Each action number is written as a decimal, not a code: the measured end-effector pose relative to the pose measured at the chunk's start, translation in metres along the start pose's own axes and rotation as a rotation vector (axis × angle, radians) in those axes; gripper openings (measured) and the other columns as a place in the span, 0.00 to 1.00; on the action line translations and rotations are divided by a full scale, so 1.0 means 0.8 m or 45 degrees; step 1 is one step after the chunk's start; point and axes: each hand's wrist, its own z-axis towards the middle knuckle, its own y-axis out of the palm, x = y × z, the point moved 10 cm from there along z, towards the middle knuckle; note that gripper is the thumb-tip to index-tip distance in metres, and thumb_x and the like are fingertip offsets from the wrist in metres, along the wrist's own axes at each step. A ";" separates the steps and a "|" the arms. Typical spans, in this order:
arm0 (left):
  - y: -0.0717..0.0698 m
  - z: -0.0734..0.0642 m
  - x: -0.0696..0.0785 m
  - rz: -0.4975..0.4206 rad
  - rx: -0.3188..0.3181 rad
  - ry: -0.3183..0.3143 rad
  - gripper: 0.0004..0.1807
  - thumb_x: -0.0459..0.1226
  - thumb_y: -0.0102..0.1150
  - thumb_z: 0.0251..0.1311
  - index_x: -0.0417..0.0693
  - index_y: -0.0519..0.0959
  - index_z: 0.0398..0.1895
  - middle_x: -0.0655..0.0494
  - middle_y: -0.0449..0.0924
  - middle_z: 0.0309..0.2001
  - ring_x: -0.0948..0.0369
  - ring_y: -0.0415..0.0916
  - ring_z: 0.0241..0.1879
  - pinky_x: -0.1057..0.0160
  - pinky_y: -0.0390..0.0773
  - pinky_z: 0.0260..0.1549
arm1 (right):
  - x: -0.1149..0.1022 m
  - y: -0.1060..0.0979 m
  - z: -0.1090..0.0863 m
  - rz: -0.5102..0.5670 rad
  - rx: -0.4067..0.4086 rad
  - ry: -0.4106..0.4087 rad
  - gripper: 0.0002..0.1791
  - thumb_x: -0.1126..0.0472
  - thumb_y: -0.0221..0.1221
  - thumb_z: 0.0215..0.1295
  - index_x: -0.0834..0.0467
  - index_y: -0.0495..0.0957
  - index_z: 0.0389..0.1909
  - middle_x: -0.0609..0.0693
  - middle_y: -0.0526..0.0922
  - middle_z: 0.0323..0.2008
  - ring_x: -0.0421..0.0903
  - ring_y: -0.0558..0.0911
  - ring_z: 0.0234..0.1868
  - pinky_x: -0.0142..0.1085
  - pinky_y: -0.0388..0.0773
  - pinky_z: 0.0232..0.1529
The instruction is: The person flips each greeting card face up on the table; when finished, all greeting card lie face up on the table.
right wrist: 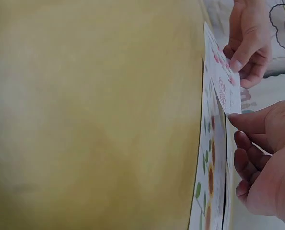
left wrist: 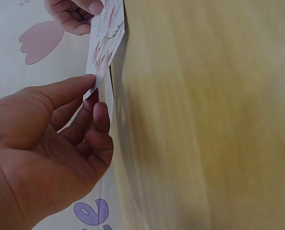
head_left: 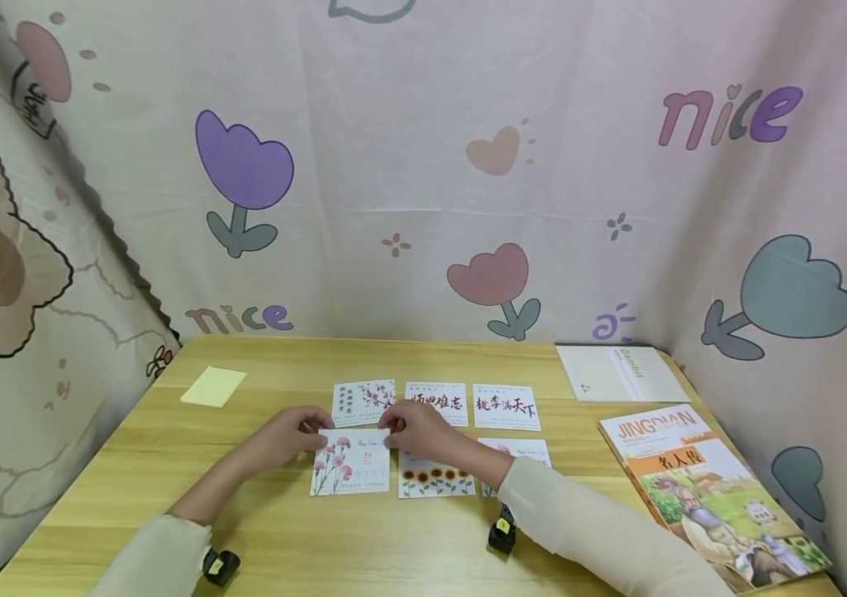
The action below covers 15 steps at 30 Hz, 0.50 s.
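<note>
Both hands hold a square card with pink carnations (head_left: pixel 350 463) by its two upper corners, low over the table. My left hand (head_left: pixel 297 435) pinches the upper left corner between thumb and fingers, as the left wrist view shows with the hand (left wrist: pixel 51 139) close up. At the upper right corner, my right hand (head_left: pixel 423 431) pinches with thumb and fingertips. Just right of it lies a sunflower card (head_left: pixel 436 481), partly under the right forearm. Behind are a plum-blossom card (head_left: pixel 356 402) and a card with dark red lettering (head_left: pixel 446 402), the latter partly covered by the right hand.
Another lettered card (head_left: pixel 507 407) lies at the back right of the group, with a flower card (head_left: pixel 524 450) in front, partly hidden by the sleeve. A yellow sticky note pad (head_left: pixel 213 387) is at left. A white notebook (head_left: pixel 621 373) and an illustrated book (head_left: pixel 714 497) lie at right.
</note>
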 end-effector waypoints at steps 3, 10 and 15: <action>0.002 0.004 -0.004 0.023 -0.015 -0.020 0.07 0.31 0.62 0.63 0.42 0.81 0.43 0.51 0.79 0.39 0.57 0.73 0.39 0.62 0.75 0.37 | 0.001 0.001 0.003 -0.052 0.006 -0.008 0.09 0.62 0.68 0.63 0.53 0.84 0.44 0.41 0.82 0.35 0.34 0.77 0.35 0.28 0.76 0.38; 0.007 0.009 -0.009 0.047 -0.052 -0.033 0.07 0.30 0.63 0.62 0.41 0.80 0.42 0.52 0.78 0.38 0.57 0.71 0.38 0.63 0.74 0.36 | 0.001 0.003 0.007 -0.127 0.007 -0.046 0.09 0.63 0.69 0.62 0.54 0.86 0.44 0.43 0.84 0.37 0.33 0.78 0.36 0.27 0.76 0.39; 0.010 0.012 -0.010 0.120 -0.061 -0.043 0.06 0.30 0.64 0.62 0.42 0.81 0.41 0.53 0.79 0.37 0.58 0.72 0.38 0.61 0.73 0.39 | -0.002 0.004 0.007 -0.179 -0.004 -0.076 0.10 0.62 0.69 0.63 0.54 0.86 0.45 0.42 0.85 0.38 0.32 0.78 0.36 0.28 0.76 0.42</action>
